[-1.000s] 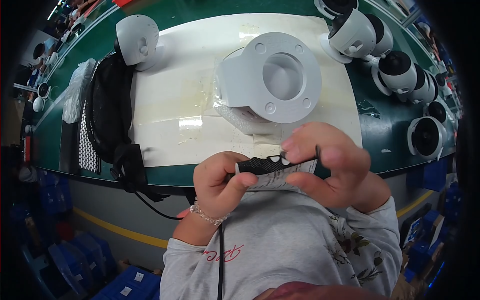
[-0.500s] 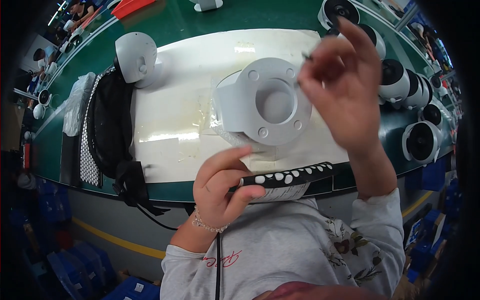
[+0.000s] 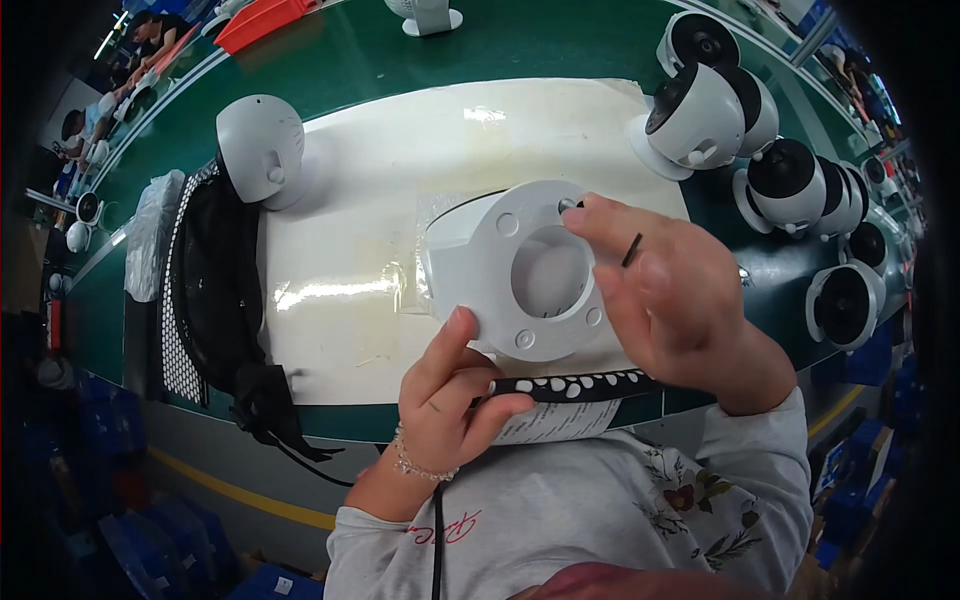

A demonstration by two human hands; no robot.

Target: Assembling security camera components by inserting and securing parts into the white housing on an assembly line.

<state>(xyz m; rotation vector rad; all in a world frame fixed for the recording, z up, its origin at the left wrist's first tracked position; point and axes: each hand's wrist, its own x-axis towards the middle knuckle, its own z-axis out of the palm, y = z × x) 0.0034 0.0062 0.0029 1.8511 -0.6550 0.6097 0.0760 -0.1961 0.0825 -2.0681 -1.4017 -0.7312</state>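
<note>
A white camera-like device (image 3: 455, 255) lies on its side, its round base with a wide central hole and several small round recesses facing up. My left hand (image 3: 440, 395) is closed around the end of a black strip with white oval spots (image 3: 572, 386), while its index fingertip touches the base's near left edge. Over the base's right side is my right hand (image 3: 670, 285), fingers bent, with a fingertip at the upper right recess (image 3: 567, 206). A small dark piece (image 3: 632, 250) sticks out between its fingers. Another dark bit shows at the fingertip, too small to name.
Beneath the device is a white sheet (image 3: 340, 240) on a green table. A similar white device (image 3: 260, 150) and a black mesh-edged bag (image 3: 215, 270) stand left. Several black-and-white devices (image 3: 700, 115) line the right. A red tray (image 3: 262, 22) is at the far left; people work beyond.
My right hand has come down from above the device onto its base, at the upper right recess. My left index finger now touches the base's edge. The view has shifted slightly.
</note>
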